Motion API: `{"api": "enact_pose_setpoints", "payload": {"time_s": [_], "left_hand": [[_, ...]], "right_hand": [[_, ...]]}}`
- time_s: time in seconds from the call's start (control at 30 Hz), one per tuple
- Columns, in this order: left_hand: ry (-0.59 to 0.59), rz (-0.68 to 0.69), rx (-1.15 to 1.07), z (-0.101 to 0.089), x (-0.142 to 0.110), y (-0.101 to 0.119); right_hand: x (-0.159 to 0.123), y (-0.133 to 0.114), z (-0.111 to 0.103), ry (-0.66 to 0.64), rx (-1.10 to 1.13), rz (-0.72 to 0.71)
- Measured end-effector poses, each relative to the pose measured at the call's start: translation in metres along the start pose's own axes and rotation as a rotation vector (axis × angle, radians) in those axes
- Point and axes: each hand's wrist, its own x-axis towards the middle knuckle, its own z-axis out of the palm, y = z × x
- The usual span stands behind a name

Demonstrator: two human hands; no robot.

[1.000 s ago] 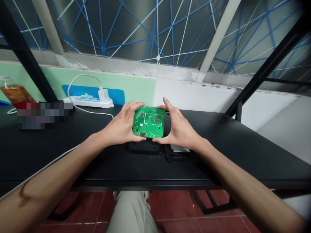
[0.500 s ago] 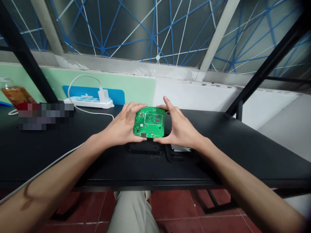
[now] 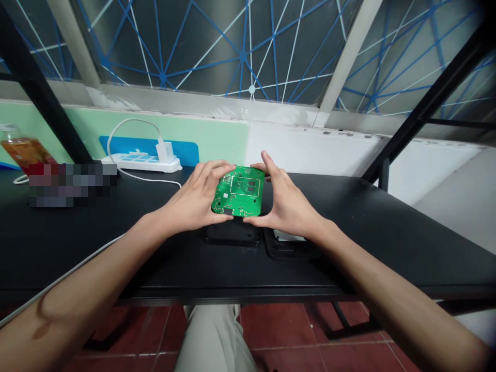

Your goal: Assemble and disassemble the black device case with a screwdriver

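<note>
A green circuit board (image 3: 242, 194) is held up above the table, tilted so that its face with small parts and a dotted rectangle shows. My left hand (image 3: 201, 196) grips its left side, thumb at the lower edge and fingers at the upper edge. On the right side, my right hand (image 3: 284, 201) holds it the same way, with one finger raised off the board. Below the board lies a black plastic casing part (image 3: 232, 235). Beside it, partly hidden by my right hand and wrist, is a second black casing piece (image 3: 279, 251) with a silver plate (image 3: 289, 236) in it.
A white power strip (image 3: 143, 163) with a plugged-in charger (image 3: 165, 152) stands by the back wall; its white cable (image 3: 89, 258) runs forward by my left arm. A bottle (image 3: 27, 152) and a pixelated patch are at far left. Black frame posts (image 3: 403, 121) rise on both sides.
The circuit board has risen very slightly and its tilt has shifted a little. Both hands keep their hold, and the casing parts lie where they were.
</note>
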Motion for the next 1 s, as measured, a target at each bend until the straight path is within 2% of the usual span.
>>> {"api": "enact_pose_setpoints", "payload": {"time_s": [0.13,0.37,0.63,0.8,1.0], "left_hand": [[-0.004,-0.028,0.015,0.0,0.0,0.0],[0.023,0.001,0.017,-0.004,0.005,0.008],[-0.028,0.053,0.005,0.0,0.008,0.017],[0.046,0.059,-0.035,-0.001,0.007,0.016],[0.145,-0.058,-0.273,-0.002,0.008,0.021]], "right_hand": [[0.001,-0.007,0.002,0.002,-0.039,0.03],[0.004,-0.015,0.003,0.022,-0.126,0.009],[0.003,-0.015,0.003,0.017,-0.117,-0.151],[0.003,-0.017,0.001,0.015,0.003,-0.157],[0.002,-0.017,-0.001,0.009,0.223,-0.059]]}}
